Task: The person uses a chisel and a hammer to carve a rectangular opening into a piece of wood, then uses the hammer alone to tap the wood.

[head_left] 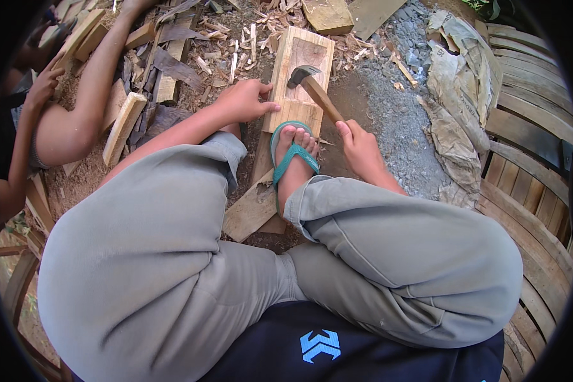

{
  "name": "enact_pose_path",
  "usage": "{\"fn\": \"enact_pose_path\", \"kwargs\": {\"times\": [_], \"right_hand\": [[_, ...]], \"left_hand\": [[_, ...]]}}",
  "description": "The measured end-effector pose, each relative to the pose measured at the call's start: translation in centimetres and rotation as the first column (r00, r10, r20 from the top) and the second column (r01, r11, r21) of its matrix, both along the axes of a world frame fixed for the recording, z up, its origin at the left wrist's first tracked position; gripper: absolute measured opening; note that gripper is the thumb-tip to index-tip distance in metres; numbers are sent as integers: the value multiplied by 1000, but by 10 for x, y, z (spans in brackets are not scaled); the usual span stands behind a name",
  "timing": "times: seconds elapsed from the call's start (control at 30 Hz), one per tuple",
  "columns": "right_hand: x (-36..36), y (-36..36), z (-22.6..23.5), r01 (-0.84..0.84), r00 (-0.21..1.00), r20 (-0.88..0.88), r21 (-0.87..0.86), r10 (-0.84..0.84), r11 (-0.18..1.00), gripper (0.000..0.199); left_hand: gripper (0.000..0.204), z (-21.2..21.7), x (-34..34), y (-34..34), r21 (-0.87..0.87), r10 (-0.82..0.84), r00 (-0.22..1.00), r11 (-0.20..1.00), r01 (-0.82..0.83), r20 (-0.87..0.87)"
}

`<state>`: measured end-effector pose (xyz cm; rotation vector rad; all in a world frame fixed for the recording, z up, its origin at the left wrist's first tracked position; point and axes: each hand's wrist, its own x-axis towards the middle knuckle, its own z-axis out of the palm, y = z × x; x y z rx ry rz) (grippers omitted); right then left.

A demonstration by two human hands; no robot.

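A pale wooden block [316, 114] with a shallow rectangular recess cut into its top lies in front of me. My right hand [361, 151] is closed around the wooden handle of a hammer [323, 99]; its dark metal head is over the recess, and whether it touches the wood I cannot tell. At the block's left edge is my left hand [243, 102], thumb and curled fingers against the side. My foot in a teal flip-flop [289, 155] presses on the block's near end.
Wood chips [218, 58] and offcuts [125, 129] litter the ground ahead and left. Another person's arm [103, 83] is at the far left. Grey gravel [398, 121] and a torn paper sack [458, 95] lie right, beside curved wooden slats [533, 105]. A thick wood piece [328, 16] sits beyond the block.
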<state>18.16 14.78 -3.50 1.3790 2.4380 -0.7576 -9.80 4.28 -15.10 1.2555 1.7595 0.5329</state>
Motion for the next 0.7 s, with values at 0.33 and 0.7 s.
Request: {"fn": "enact_pose_path", "kwargs": {"times": [0.33,0.7], "right_hand": [[-11,8,22,45,997,64,-15,-44,999,38],[-10,14,40,73,997,4,89,-74,993,38]], "left_hand": [[75,17,4,5,-24,-55,998,998,54,-44],[71,22,-4,5,-101,-68,997,992,71,32]]}}
